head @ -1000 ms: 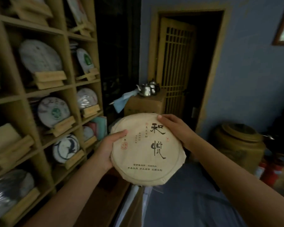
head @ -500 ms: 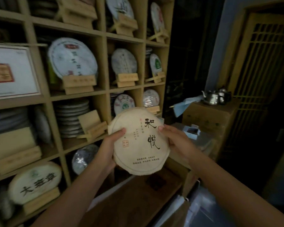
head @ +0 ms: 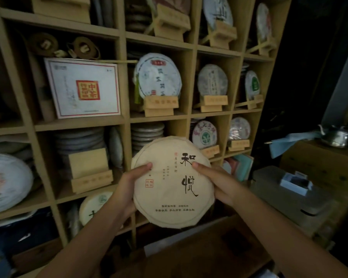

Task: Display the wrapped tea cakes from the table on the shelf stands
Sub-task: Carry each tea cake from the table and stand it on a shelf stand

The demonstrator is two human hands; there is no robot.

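Cream paper wraps the round tea cake (head: 173,183), printed with black brush characters and a small red seal, and it is held upright in front of the wooden shelf (head: 125,119), its face turned to the camera. The left hand (head: 127,189) grips the cake's left edge, thumb lying across the front and the other fingers curled behind the rim, out of sight. The right hand (head: 217,183) holds the right edge the same way, thumb pressed on the front near the upper characters, fingers hidden behind. Left of the cake, in the shelf compartment beside it, an empty wooden stand (head: 91,171) sits in front of a stack of flat cakes (head: 79,139). Above the cake, a white-wrapped cake on a stand (head: 159,79) fills one compartment, and left of that a white box with a red seal (head: 83,89) leans upright. Right of the held cake, a smaller cake with a green emblem (head: 204,134) stands on its own support, and farther right a metal teapot (head: 335,135) rests on a cardboard carton (head: 319,163).
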